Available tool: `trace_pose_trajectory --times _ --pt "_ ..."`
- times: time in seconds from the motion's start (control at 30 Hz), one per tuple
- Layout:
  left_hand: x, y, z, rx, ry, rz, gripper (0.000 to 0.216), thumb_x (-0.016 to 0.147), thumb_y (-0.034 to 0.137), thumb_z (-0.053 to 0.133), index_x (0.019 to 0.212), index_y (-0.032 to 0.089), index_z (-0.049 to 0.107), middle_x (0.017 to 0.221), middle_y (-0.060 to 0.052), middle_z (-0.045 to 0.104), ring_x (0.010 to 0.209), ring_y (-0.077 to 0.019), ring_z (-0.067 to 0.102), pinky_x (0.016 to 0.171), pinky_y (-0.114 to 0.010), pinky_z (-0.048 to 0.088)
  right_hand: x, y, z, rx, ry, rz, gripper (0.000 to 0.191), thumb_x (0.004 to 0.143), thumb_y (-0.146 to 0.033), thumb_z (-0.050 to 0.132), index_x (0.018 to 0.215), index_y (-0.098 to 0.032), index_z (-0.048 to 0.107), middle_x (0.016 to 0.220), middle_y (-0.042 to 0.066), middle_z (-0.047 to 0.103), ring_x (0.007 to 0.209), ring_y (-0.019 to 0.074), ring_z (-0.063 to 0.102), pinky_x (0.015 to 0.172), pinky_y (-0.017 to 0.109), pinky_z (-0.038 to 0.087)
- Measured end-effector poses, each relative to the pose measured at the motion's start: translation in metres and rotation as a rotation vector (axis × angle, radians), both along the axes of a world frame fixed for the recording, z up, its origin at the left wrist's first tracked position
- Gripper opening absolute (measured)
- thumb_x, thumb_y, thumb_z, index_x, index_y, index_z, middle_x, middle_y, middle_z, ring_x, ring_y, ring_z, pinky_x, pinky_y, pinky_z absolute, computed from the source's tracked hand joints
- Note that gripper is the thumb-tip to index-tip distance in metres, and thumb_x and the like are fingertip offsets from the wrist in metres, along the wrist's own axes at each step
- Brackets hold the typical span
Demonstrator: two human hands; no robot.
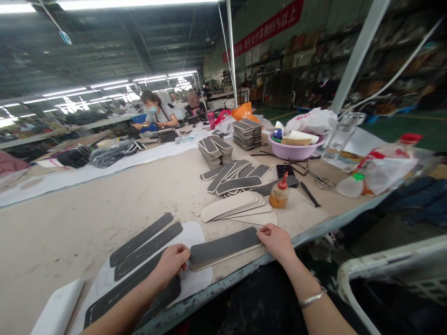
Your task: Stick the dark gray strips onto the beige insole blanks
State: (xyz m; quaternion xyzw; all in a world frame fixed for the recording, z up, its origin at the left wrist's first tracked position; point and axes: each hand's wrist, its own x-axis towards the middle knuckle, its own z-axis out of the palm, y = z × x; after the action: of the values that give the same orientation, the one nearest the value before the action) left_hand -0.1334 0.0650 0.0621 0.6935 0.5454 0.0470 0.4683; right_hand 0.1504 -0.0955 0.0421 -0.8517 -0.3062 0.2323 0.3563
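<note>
A dark grey strip (225, 247) with rounded ends and a pale layer beneath lies near the table's front edge. My left hand (174, 259) pinches its left end, while my right hand (274, 237) has thumb and fingers closed on the right end. Left of it, several glossy black strips (148, 249) rest on a white sheet (199, 232), partly covered by my left forearm. Just beyond the held strip is a fanned stack of cream strips (233, 207). Behind those lie loose grey-and-cream strips (239, 184). A glue bottle (279, 193) with a red nozzle stands beside the cream stack.
Stacked strips (214, 152) stand farther back, near a lilac basin (296, 148). Toward the right are a black pen-like tool (310, 194), a water jug (344, 137) and a bagged bottle (387, 163). A white block (59, 307) sits front left. Across the table, a masked person (162, 114) works.
</note>
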Motion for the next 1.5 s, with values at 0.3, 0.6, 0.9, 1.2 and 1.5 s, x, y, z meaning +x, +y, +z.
trace_pose_trajectory --times 0.3,0.6,0.9,1.2,1.5 --pt "0.003 0.006 -0.001 -0.072 0.064 -0.09 0.009 0.068 0.021 0.045 0.068 0.016 0.052 0.05 -0.001 0.058 0.049 -0.0142 0.059 0.042 -0.019 0.041 0.003 0.0 -0.007 -0.086 -0.059 0.047 0.019 0.069 -0.036 0.054 0.076 -0.02 0.061 0.068 0.001 0.066 0.068 0.0171 0.06 0.065 0.029 0.04" --pt "0.005 0.011 0.009 -0.038 0.155 -0.217 0.022 0.069 0.034 0.051 0.065 0.014 0.057 0.056 -0.003 0.063 0.053 -0.0152 0.06 0.048 -0.021 0.044 0.005 0.001 -0.007 -0.174 -0.095 0.062 0.023 0.068 -0.042 0.054 0.078 -0.023 0.062 0.069 -0.001 0.067 0.071 0.0185 0.061 0.066 0.03 0.039" --pt "0.009 0.009 0.02 0.071 0.28 -0.356 0.024 0.067 0.034 0.05 0.06 0.014 0.06 0.057 -0.003 0.064 0.055 -0.0146 0.06 0.05 -0.021 0.041 0.007 0.003 -0.014 -0.196 -0.101 0.061 0.022 0.067 -0.042 0.054 0.078 -0.024 0.062 0.07 -0.002 0.067 0.072 0.0185 0.061 0.067 0.03 0.039" --pt "0.013 0.008 0.023 0.156 0.302 -0.395 0.023 0.068 0.032 0.049 0.06 0.015 0.061 0.053 -0.002 0.063 0.054 -0.0143 0.058 0.051 -0.021 0.038 0.0 0.003 -0.004 -0.174 -0.117 0.046 0.019 0.069 -0.037 0.053 0.079 -0.022 0.061 0.07 -0.001 0.067 0.072 0.0175 0.061 0.066 0.027 0.039" --pt "0.013 0.01 0.018 0.183 0.317 -0.412 0.019 0.068 0.032 0.048 0.061 0.016 0.057 0.052 -0.001 0.062 0.051 -0.0139 0.057 0.05 -0.021 0.036 -0.001 0.001 -0.004 -0.079 -0.092 0.022 0.018 0.069 -0.031 0.052 0.08 -0.021 0.061 0.066 -0.002 0.066 0.069 0.0151 0.06 0.065 0.026 0.039"
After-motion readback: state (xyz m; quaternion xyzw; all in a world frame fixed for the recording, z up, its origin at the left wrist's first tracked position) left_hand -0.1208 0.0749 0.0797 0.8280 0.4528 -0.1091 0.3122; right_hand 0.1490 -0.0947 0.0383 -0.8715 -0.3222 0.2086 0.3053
